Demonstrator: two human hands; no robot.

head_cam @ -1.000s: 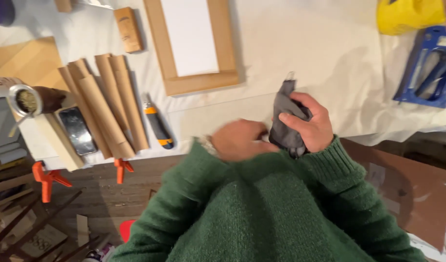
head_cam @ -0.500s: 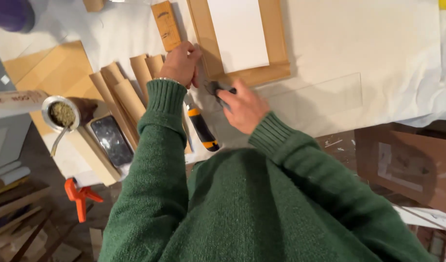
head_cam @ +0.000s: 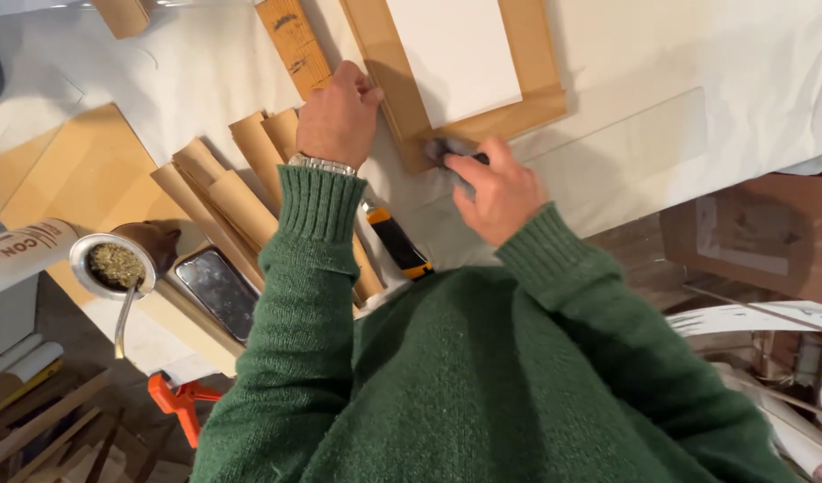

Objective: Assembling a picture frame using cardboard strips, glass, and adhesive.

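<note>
Wooden frame: left hand flat against its left edge, right hand pinching dark cloth at its corner.

Place: a woodworking or framing workshop
Bench: table under a white sheet, wooden frame lying on it
Stock: wood strips side by side, a board beside them
Tools: orange clamp at the bench edge, utility knife
Floor: wood offcuts below

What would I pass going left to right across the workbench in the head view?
Metal-rimmed cup with straw → phone → left hand → orange-and-black utility knife → right hand holding a dark cloth → wooden frame.
</note>
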